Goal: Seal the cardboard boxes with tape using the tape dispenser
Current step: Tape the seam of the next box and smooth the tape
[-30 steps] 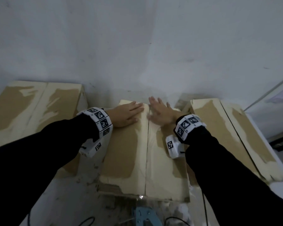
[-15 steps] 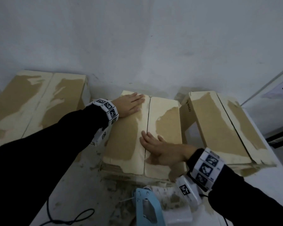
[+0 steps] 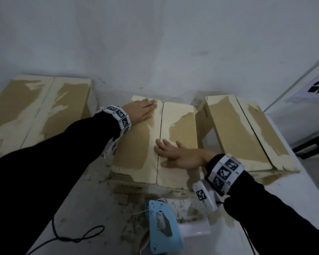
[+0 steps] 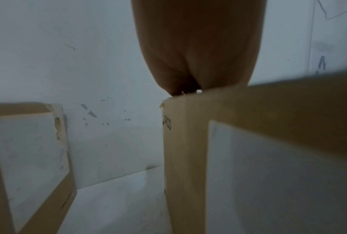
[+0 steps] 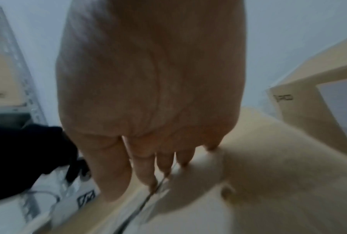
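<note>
The middle cardboard box (image 3: 136,144) lies on the white table with its two top flaps closed, and a dark seam (image 3: 159,144) runs down its top. My left hand (image 3: 140,110) rests flat on the far end of the left flap, fingers straight. At the near part of the seam my right hand (image 3: 173,155) lies flat, fingers spread across both flaps. The right wrist view shows those fingertips (image 5: 150,182) touching the seam (image 5: 140,205). A blue and white tape dispenser (image 3: 164,227) lies on the table in front of the box, with no hand on it.
A second closed box (image 3: 35,115) sits at the left, a third (image 3: 238,135) tilted at the right. A black cable (image 3: 77,238) loops on the table (image 3: 85,208) near the front left. A white wall stands close behind the boxes.
My right hand has slid from the far end of the box top toward me along the seam. The left hand has stayed at the far end. The head view has dipped, revealing the dispenser.
</note>
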